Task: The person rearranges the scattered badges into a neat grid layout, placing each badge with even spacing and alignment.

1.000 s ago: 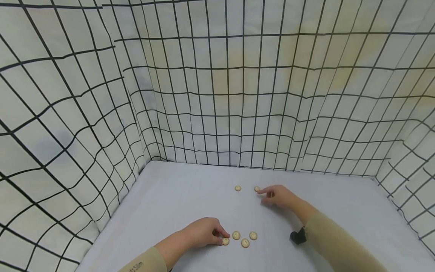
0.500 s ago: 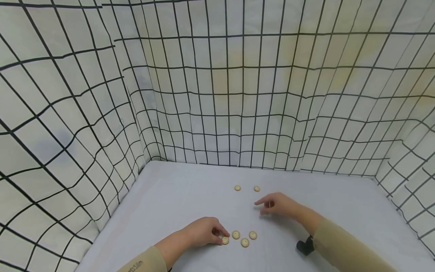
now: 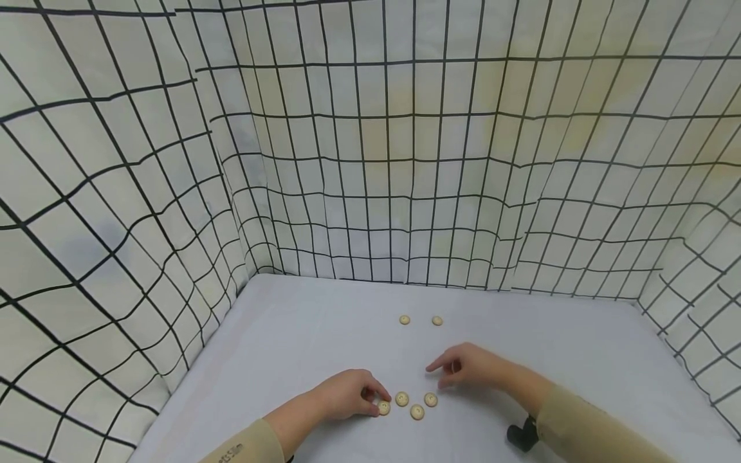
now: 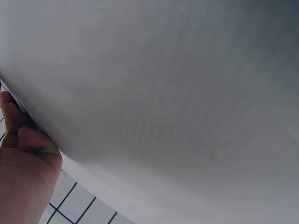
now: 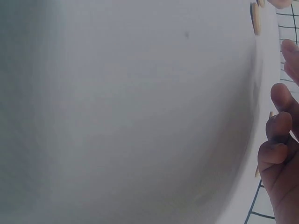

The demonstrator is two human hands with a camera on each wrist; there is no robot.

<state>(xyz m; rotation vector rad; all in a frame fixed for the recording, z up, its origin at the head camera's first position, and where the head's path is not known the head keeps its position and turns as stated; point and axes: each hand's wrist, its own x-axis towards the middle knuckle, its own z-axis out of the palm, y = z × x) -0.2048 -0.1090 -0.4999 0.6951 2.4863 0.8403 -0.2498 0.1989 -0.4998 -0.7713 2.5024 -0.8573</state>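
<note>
My left hand (image 3: 346,395) rests at the table, its thumb and index finger pinching the leftmost cream-coloured button (image 3: 384,408). Just right of it lie a second button (image 3: 402,399), a third button (image 3: 417,412) and one more button (image 3: 431,399). Farther back sit a far left button (image 3: 404,319) and a far right button (image 3: 437,321), apart from each other. Between the two groups hovers my right hand (image 3: 471,366), index finger extended, holding nothing. The right wrist view has that hand's curved fingers (image 5: 279,126) at its right edge and a button (image 5: 255,18) edge-on.
A white cloth covers the table (image 3: 324,308). White walls with a black grid (image 3: 370,161) rise behind it and at both sides. A black wrist camera (image 3: 523,435) juts from beneath my right sleeve.
My right hand has drawn back from the far right button toward the near buttons. My left hand stays at the leftmost button, and the buttons lie where they were.
</note>
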